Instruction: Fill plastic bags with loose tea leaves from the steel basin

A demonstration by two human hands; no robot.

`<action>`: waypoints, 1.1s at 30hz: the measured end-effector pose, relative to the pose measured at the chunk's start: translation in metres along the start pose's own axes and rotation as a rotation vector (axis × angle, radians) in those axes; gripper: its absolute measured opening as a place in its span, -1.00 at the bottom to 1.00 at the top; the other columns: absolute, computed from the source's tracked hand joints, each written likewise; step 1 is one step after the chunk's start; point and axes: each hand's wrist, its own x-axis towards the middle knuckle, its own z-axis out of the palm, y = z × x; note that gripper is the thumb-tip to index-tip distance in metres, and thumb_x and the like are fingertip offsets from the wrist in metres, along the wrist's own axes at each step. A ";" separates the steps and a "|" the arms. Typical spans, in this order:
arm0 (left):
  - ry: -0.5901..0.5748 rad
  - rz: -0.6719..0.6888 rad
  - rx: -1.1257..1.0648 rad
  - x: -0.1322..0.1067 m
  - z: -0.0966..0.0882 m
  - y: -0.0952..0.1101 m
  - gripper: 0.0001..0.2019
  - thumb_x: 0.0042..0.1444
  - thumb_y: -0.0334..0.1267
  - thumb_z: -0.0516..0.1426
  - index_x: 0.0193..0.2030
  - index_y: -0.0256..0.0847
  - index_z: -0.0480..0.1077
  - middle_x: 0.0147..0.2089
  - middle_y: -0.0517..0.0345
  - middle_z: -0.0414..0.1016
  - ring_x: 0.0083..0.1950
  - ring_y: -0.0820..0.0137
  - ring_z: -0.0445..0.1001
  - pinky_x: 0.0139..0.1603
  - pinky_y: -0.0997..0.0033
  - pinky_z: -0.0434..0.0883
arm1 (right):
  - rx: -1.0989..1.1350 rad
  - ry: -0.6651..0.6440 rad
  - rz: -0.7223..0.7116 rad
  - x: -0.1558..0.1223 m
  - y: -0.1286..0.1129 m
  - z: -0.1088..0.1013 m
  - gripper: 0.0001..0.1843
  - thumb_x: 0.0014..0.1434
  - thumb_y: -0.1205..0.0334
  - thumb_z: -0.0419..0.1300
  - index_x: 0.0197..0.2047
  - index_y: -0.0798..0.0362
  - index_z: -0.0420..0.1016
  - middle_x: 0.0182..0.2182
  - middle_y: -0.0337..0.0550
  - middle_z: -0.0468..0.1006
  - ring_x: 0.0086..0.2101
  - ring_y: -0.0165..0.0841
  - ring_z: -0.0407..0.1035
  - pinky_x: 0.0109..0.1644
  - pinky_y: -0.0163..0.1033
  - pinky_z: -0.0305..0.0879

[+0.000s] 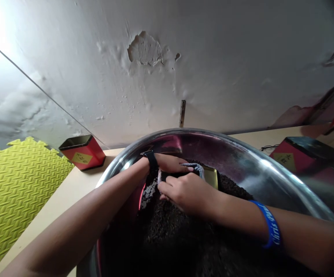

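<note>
Down inside a wide, round, shiny metal basin [190, 132], both hands met around a small, pale, crumpled bag [199, 168], which sat above a heap of dark, loose, dry leaf-like bits [167, 225]. The left hand [171, 163], below a black wristwatch [152, 161], reached across the bag's far side, a fingertip touching its rim; whether it gripped could not be told. The right hand [188, 191], its forearm ringed by a blue lettered wristband [267, 225], curled its fingers at the near edge, their hold likewise unclear. Just right of the bag showed a flat gold panel [212, 179]. Left of the basin, a red, black-rimmed box [94, 157] stood on a pale tabletop [73, 188].
</note>
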 end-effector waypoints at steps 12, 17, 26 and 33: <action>-0.010 0.057 0.016 -0.004 -0.002 0.001 -0.49 0.14 0.12 -0.16 -0.03 -0.22 0.31 -0.03 0.08 0.39 -0.10 0.31 0.33 -0.06 0.37 0.22 | 0.090 -0.088 0.083 -0.001 0.011 0.017 -0.73 0.15 0.24 -0.07 -0.30 0.14 0.42 -0.34 -0.05 0.48 -0.35 -0.32 0.35 -0.26 -0.22 0.16; 0.006 0.013 0.024 -0.002 -0.001 -0.002 -0.43 0.11 0.17 -0.16 0.04 -0.22 0.26 0.02 0.06 0.34 -0.08 0.31 0.30 -0.02 0.36 0.20 | 0.135 -0.020 -0.222 -0.005 -0.019 -0.001 -0.69 0.19 0.16 -0.15 -0.34 0.09 0.35 -0.39 -0.13 0.45 -0.39 -0.36 0.32 -0.38 -0.25 0.15; -0.008 0.000 -0.038 0.000 -0.001 -0.009 -0.42 0.06 0.22 -0.15 0.00 -0.17 0.28 -0.07 0.13 0.38 -0.12 0.37 0.33 -0.10 0.45 0.23 | 0.261 -0.498 -0.339 -0.026 -0.042 0.056 -0.39 -0.02 -0.20 -0.01 -0.10 0.13 0.36 -0.24 0.01 0.45 -0.34 -0.22 0.35 -0.50 -0.22 0.17; -0.001 0.006 -0.049 0.000 -0.002 -0.014 -0.41 0.03 0.25 -0.13 0.00 -0.15 0.29 -0.04 0.14 0.38 -0.10 0.37 0.32 -0.08 0.45 0.22 | 0.293 -0.753 -0.344 -0.020 -0.052 0.032 -0.43 0.03 -0.13 -0.01 -0.05 0.11 0.37 -0.28 -0.02 0.49 -0.41 -0.27 0.36 -0.58 -0.27 0.10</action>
